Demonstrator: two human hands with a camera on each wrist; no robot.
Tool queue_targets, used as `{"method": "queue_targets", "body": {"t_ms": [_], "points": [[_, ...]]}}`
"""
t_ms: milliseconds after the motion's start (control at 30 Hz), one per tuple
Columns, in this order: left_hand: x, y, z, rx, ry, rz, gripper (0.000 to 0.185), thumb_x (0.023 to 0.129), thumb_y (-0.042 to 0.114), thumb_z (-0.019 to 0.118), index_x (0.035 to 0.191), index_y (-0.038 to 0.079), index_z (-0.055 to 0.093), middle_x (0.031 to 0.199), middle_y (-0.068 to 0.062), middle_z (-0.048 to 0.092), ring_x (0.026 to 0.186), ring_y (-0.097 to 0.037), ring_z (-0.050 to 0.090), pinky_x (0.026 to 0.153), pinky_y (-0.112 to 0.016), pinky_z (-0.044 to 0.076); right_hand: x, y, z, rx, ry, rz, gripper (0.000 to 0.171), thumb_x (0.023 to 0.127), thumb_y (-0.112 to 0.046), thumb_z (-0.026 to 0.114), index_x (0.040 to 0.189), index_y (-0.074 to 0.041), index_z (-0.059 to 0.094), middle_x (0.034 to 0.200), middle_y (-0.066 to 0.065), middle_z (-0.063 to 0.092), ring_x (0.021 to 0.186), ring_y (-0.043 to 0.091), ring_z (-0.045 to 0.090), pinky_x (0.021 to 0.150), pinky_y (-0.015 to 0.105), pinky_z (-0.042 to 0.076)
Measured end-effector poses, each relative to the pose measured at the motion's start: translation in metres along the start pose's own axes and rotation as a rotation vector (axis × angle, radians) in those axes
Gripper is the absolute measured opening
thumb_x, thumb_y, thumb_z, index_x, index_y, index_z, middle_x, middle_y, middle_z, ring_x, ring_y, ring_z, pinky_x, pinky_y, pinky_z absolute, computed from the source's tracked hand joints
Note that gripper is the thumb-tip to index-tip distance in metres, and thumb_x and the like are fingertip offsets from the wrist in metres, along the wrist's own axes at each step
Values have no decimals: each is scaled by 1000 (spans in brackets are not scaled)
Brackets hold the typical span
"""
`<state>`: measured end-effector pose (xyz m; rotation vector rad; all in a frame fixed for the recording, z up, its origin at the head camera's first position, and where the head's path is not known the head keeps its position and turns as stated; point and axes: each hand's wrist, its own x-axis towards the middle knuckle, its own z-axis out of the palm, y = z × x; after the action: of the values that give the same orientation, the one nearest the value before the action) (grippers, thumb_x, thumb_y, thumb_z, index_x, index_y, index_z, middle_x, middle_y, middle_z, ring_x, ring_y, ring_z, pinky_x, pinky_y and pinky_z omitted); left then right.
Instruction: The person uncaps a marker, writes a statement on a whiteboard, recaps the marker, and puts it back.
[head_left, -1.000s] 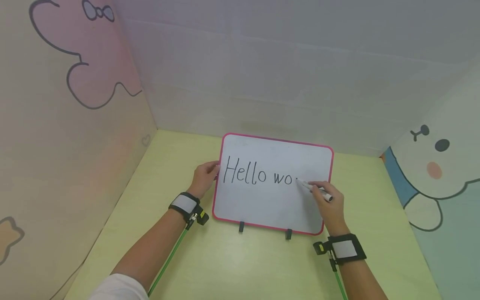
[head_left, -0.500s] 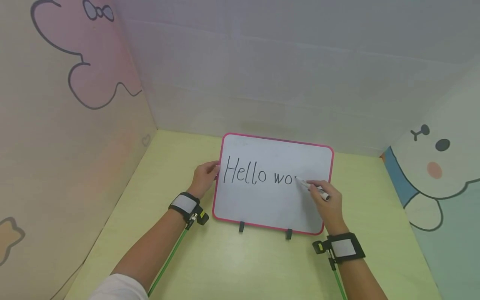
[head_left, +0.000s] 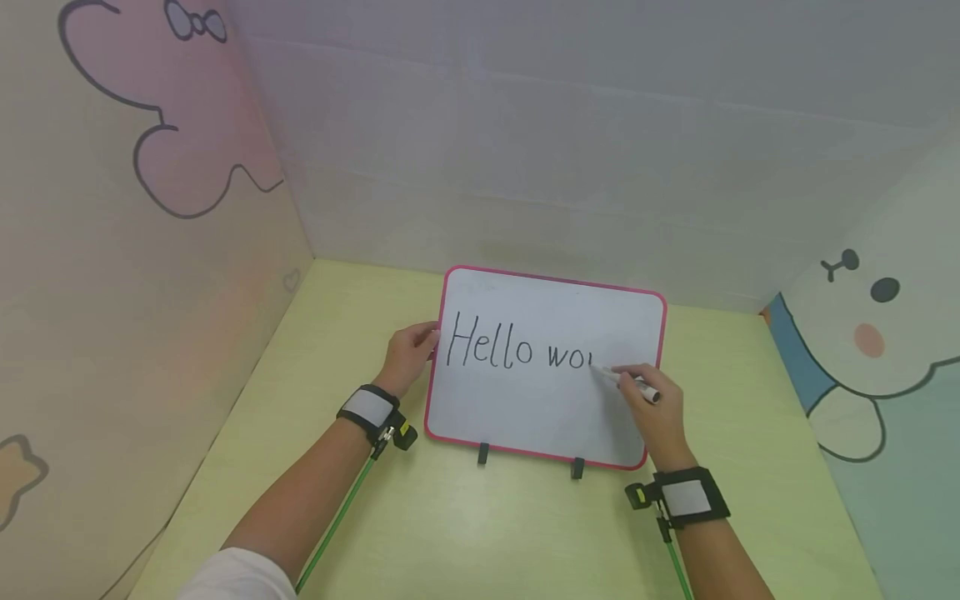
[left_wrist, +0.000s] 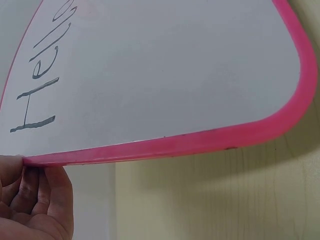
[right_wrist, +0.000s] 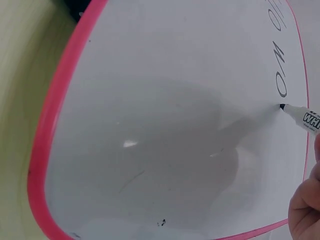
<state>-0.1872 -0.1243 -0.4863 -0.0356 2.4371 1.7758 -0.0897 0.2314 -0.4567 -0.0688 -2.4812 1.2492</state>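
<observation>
A pink-framed whiteboard (head_left: 525, 408) lies on the yellow-green table, with "Hello wo" and a short stroke written on it in black. My left hand (head_left: 408, 354) holds the board's left edge; its fingers (left_wrist: 37, 192) curl under the pink frame (left_wrist: 200, 142). My right hand (head_left: 651, 408) pinches a white marker (head_left: 633, 383), whose black tip (right_wrist: 282, 106) touches the board just after the "o". The marker's barrel (right_wrist: 305, 119) shows printed letters in the right wrist view.
The table (head_left: 465, 525) is boxed in by cartoon-printed panels on the left (head_left: 135, 250) and right (head_left: 877, 358) and a plain grey wall at the back. Two small black clips (head_left: 482, 452) sit on the board's near edge. Green cords run from both wristbands.
The marker tip has moved slightly down, leaving a short stroke after "wo". My left hand has not moved.
</observation>
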Motion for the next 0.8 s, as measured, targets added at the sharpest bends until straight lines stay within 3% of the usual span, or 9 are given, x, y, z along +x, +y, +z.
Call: {"method": "queue_targets", "body": {"t_ms": [533, 800], "points": [[-1, 1, 0, 7, -5, 4, 36, 98, 23, 51, 130, 7, 56, 124, -11, 61, 109, -23, 62, 91, -34, 54, -1, -3, 1, 10, -2, 52, 14, 91, -15, 59, 90, -9, 72, 82, 8, 68, 68, 13, 51, 58, 21, 42], [0, 1, -1, -7, -10, 1, 37, 98, 24, 51, 131, 7, 55, 123, -11, 62, 109, -22, 62, 91, -33, 54, 0, -5, 1, 7, 8, 24, 13, 90, -12, 59, 88, -7, 71, 81, 8, 68, 67, 13, 52, 58, 20, 42]]}}
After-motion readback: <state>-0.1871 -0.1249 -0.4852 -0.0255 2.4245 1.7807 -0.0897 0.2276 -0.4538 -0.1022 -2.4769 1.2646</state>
